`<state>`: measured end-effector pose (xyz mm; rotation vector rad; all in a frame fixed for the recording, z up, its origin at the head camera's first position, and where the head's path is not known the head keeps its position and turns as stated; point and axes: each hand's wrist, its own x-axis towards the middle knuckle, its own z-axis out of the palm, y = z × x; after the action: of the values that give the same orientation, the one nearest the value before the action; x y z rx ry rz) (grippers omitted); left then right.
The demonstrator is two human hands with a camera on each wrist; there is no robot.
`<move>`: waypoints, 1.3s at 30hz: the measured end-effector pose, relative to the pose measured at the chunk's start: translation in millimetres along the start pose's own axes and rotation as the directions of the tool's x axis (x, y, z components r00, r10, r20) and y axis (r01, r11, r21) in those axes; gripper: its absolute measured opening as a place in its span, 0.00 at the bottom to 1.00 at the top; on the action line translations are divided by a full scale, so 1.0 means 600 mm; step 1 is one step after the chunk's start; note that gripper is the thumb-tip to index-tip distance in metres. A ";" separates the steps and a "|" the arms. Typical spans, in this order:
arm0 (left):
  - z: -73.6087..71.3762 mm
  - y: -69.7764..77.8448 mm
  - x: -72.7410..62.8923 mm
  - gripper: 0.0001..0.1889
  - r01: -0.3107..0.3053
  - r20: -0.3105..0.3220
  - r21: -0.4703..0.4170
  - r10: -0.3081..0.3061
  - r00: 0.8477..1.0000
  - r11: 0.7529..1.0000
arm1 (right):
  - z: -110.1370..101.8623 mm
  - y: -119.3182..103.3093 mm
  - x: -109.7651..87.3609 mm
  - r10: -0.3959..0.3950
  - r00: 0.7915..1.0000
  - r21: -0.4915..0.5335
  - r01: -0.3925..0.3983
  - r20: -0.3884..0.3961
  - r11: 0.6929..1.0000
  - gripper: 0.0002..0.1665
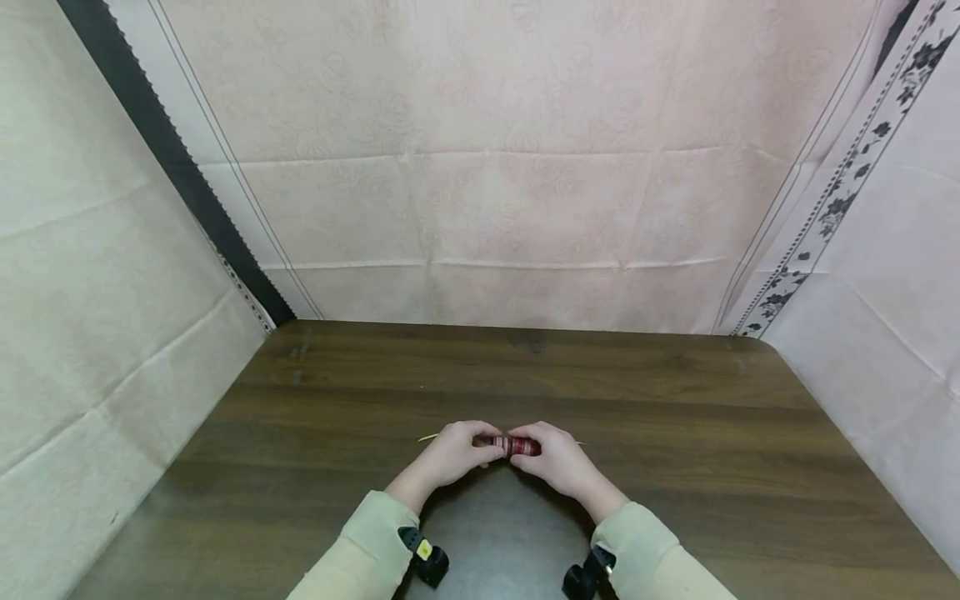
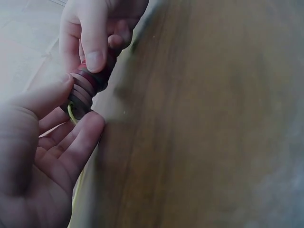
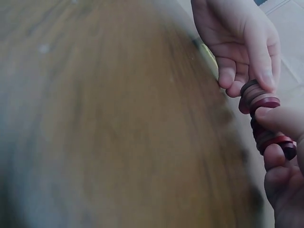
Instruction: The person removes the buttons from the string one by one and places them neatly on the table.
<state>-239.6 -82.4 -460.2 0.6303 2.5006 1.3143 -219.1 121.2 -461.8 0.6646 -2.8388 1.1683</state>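
A row of round, flat discs (image 1: 522,447) in dark red, pink and brown is pressed face to face, with a thin yellow cord (image 1: 427,437) coming out at the left end. My left hand (image 1: 463,450) pinches the left end of the row between thumb and fingers. At the other end, my right hand (image 1: 557,457) holds the darker red discs. In the left wrist view the cord (image 2: 71,113) emerges from the end disc and trails down past the left fingers. The right wrist view shows the discs (image 3: 260,97) slightly uneven in alignment; fingers partly cover them.
Below the hands is a dark brown wooden table (image 1: 525,375). Pale cloth (image 1: 480,208) hangs behind its far edge and along both sides. Black wrist cameras (image 1: 431,567) sit at both pale green sleeves (image 1: 375,533).
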 end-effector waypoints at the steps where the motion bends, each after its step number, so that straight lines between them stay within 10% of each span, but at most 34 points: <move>1: 0.000 0.000 -0.001 0.16 0.002 0.003 -0.009 -0.002 1.000 1.000 | -0.001 0.000 -0.001 -0.006 1.000 0.001 0.006 -0.002 1.000 0.19; 39: 0.022 0.021 -0.010 0.16 -0.008 -0.006 -0.230 0.007 1.000 0.973 | -0.002 -0.008 -0.024 -0.071 0.994 0.035 0.074 -0.083 0.997 0.16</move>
<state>-225.6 -69.4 -456.9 0.5838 2.3037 1.5793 -204.3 124.6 -460.0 0.6983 -2.7087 1.2115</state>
